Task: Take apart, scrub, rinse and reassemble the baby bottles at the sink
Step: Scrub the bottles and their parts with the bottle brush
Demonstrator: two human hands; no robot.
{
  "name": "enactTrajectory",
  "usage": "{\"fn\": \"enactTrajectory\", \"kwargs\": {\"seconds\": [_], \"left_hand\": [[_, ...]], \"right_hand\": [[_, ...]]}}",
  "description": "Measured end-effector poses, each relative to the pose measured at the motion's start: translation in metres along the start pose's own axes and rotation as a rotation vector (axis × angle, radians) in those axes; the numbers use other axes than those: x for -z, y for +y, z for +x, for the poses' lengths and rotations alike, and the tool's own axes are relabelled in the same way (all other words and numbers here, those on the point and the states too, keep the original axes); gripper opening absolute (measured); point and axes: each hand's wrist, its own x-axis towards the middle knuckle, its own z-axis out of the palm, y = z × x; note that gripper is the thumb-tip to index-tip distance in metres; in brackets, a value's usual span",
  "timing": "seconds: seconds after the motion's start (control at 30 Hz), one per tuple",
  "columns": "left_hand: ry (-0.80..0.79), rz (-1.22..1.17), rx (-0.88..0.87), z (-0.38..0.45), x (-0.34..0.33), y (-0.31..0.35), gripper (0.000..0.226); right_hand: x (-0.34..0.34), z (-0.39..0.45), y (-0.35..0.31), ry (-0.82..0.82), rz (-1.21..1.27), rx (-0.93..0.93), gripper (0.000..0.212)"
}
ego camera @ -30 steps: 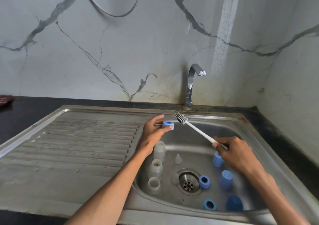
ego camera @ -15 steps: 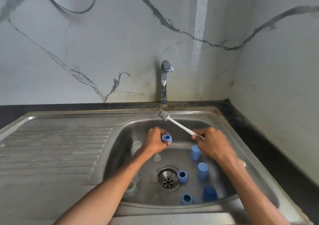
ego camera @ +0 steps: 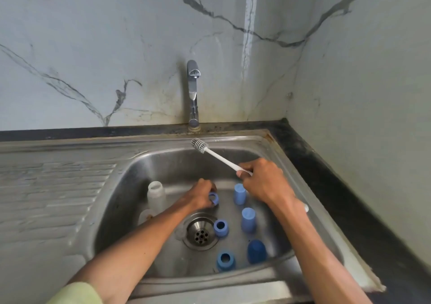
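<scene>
My left hand is low in the steel sink and pinches a blue bottle collar ring just above the drain. My right hand grips the white handle of a bottle brush, whose bristle head points up and left toward the back rim. A clear bottle body stands at the basin's left; my left forearm hides others behind it. Two more blue rings and three blue caps sit on the basin floor.
A chrome tap rises from the back rim, with no water running. The ribbed steel drainboard lies to the left. A dark counter edge and marble-look walls close off the right and back.
My left hand has gone down from rim height into the basin with the blue ring. My right hand and the brush have lowered a little. The camera has tilted down and to the right.
</scene>
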Motion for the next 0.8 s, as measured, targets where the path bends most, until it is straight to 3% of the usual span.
{"fn": "enactTrajectory", "kwargs": {"seconds": [0.43, 0.57, 0.8], "left_hand": [[-0.069, 0.102, 0.048, 0.015, -0.022, -0.009, 0.055], [0.003, 0.113, -0.036, 0.015, -0.012, 0.012, 0.069], [0.031, -0.024, -0.146, 0.025, -0.014, 0.049, 0.059]], "right_hand": [[0.005, -0.001, 0.000, -0.025, 0.011, -0.002, 0.022], [0.009, 0.000, 0.001, -0.012, 0.007, -0.018, 0.024], [0.010, 0.002, 0.005, -0.002, 0.004, -0.028, 0.021]]}}
